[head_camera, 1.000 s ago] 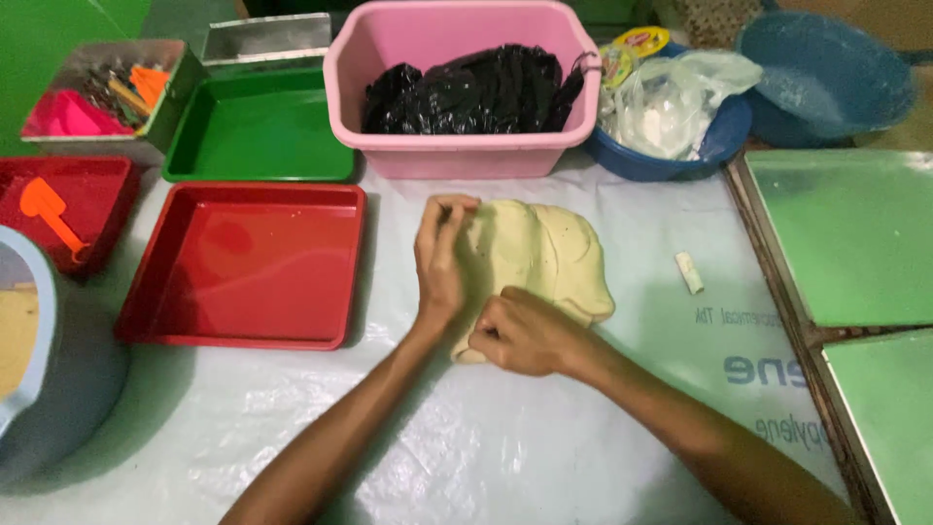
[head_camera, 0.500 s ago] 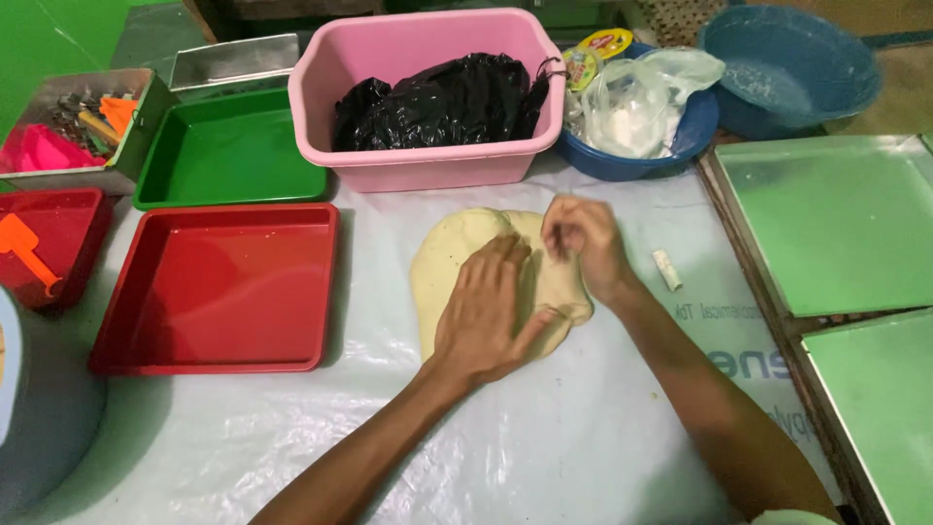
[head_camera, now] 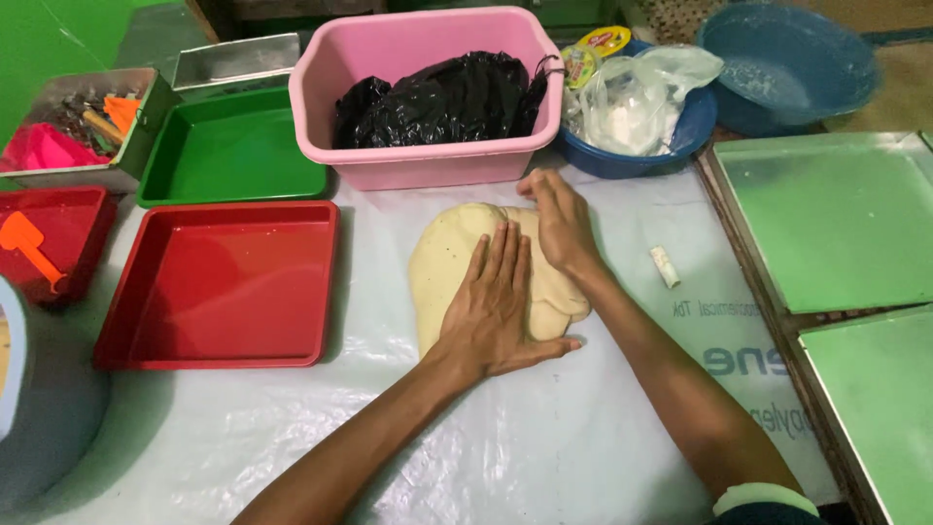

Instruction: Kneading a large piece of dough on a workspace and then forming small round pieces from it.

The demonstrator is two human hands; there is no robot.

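Observation:
A flat slab of pale yellow dough [head_camera: 449, 264] lies on the plastic-covered table [head_camera: 544, 437]. My left hand [head_camera: 498, 309] presses flat on its near right part, fingers spread and pointing away from me. Over the dough's far right edge my right hand [head_camera: 556, 222] rests with fingers curved down onto it, just in front of the pink tub [head_camera: 428, 156]. Neither hand holds anything.
The pink tub holds a black plastic bag [head_camera: 442, 97]. A red tray [head_camera: 224, 284] sits left of the dough, a green tray [head_camera: 231, 151] behind it. Blue bowls [head_camera: 787, 63] stand at back right, green-lined metal trays [head_camera: 836, 224] on the right. A small white stub [head_camera: 665, 265] lies near my right forearm.
My left hand moved from the dough's left edge onto its near right part and flattened. My right hand went from the near side to the far right edge. The dough looks spread wider.

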